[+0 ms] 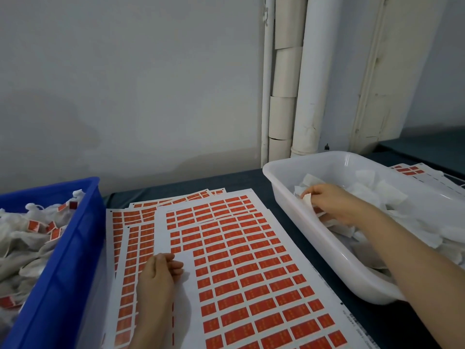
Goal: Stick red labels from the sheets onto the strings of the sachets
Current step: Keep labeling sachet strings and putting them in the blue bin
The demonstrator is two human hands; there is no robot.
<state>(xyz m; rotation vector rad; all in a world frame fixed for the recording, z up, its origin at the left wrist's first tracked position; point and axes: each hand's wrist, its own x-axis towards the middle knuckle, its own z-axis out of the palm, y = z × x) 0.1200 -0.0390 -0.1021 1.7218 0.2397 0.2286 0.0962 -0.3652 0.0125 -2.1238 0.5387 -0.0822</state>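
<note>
Left hand (161, 270) lies lowest in the head view, its forearm coming up from the bottom edge, and it rests on the top sheet (254, 197) with the fingers curled in narrow over a bare white patch where the rows are missing; whether those fingers pinch anything I cannot tell. Red labels (251, 275) fill the remainder of that sheet in close rows, and more sheets (130, 235) lie fanned out beneath it, showing at its left and far edges, all flat on the dark bench (239, 180). To the left, just beside the sheets, stands a blue crate (63, 260) heaped with finished sachets (30, 238), white pouches with red tags showing among them. On the right a white tub (302, 222) sits at an angle on the bench, its near wall close to the right edge of the top sheet. Inside it the right hand (334, 202) reaches across from the right, fingers curled round a white sachet (308, 199) near the tub's left wall, with something reddish showing under the palm that is too blurred to name. Plain sachets (377, 195) fill the tub around and behind that hand. Beyond the tub's far rim a further sheet (410, 170) with a few red labels lies on the bench. Behind everything rises a pale wall (125, 84) with white pipes (307, 96) running down to the bench
</note>
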